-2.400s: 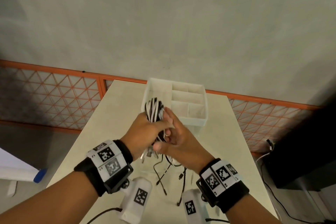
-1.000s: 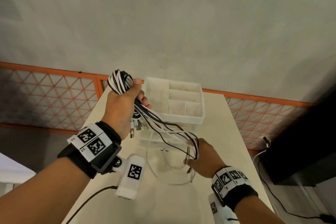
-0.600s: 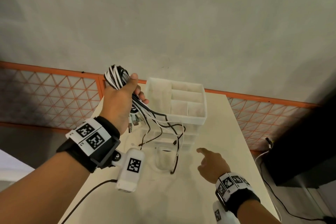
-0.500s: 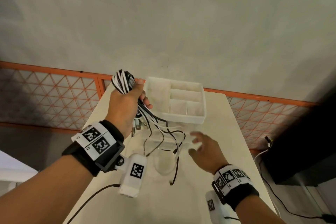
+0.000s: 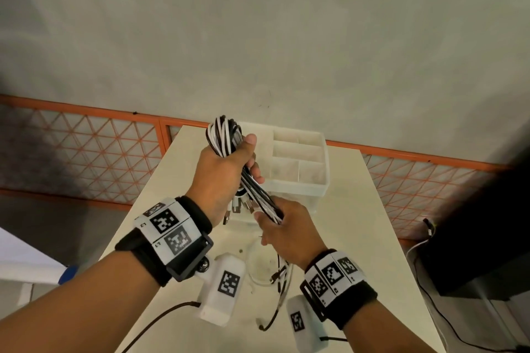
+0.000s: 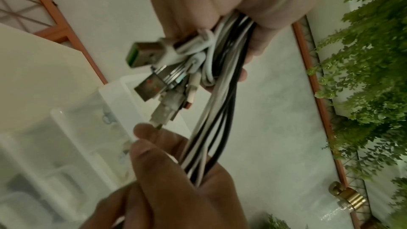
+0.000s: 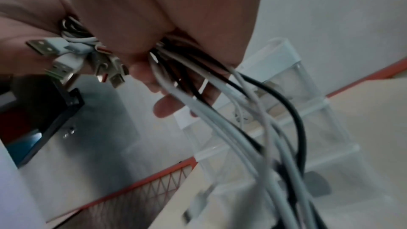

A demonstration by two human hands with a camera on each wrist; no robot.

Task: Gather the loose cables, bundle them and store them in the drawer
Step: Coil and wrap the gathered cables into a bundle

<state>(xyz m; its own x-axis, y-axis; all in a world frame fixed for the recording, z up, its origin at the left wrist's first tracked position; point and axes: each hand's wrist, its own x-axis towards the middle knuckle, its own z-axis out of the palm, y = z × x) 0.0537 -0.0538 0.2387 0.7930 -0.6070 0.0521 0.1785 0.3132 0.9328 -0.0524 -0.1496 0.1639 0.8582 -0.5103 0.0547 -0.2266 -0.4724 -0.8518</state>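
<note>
My left hand (image 5: 250, 158) is raised over the table and grips a folded bundle of black and white cables (image 5: 224, 135), whose loop sticks out above the fist. USB plugs (image 6: 148, 58) hang out under this hand. Just below it, my right hand (image 5: 276, 221) is closed around the trailing strands (image 6: 216, 114). Their loose ends (image 5: 282, 281) dangle to the tabletop. Behind both hands stands the white drawer unit (image 5: 298, 186) with a compartment tray on top; in the right wrist view its clear drawers (image 7: 295, 111) look closed.
The cream table (image 5: 352, 238) is narrow, with an orange lattice railing (image 5: 94, 152) behind it. A clear round dish (image 5: 262, 264) lies near the front. A black box (image 5: 476, 232) with cords stands at the right. Green foliage (image 6: 374, 62) shows in the left wrist view.
My right hand, which had let go of the strands and hovered low over the table, has come up and closed on them under the left hand. The left hand shifted right with the bundle.
</note>
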